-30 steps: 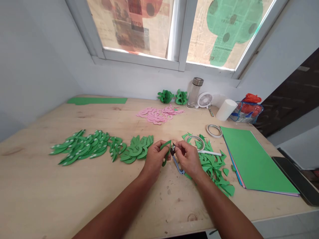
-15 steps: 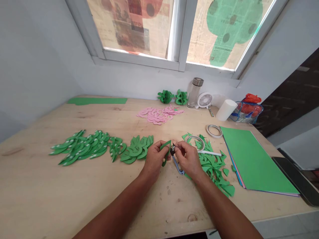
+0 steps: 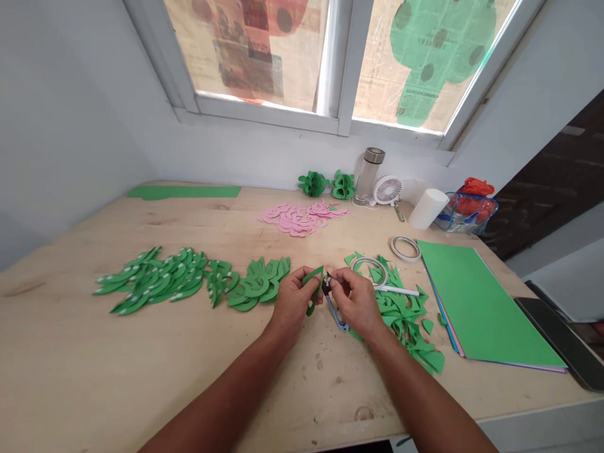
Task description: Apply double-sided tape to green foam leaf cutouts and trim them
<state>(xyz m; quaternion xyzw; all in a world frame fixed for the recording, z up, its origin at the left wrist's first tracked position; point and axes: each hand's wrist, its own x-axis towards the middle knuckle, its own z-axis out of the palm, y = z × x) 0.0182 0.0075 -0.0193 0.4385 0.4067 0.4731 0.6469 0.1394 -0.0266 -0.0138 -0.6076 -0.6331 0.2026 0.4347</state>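
Note:
My left hand [image 3: 291, 301] pinches a curved green paper piece [image 3: 313, 287] upright over the wooden table [image 3: 141, 365]. Close beside it, my right hand [image 3: 355, 301] is closed on a small pair of snips [image 3: 336, 313] with a blue-grey handle, the tip meeting the top of the green piece. To the left lie heaps of finished green cut-outs [image 3: 155, 279] and another pile [image 3: 258, 284]. Green paper scraps [image 3: 406, 321] spread out under and to the right of my right hand.
Two tape rolls [image 3: 406, 248], a white pen [image 3: 399, 289], stacked coloured paper sheets [image 3: 476, 305], pink cut-outs [image 3: 299, 218], a bottle [image 3: 370, 173], a small fan [image 3: 387, 189], a white roll [image 3: 428, 207], a bag [image 3: 469, 211] and a dark phone [image 3: 561, 340] at the right edge.

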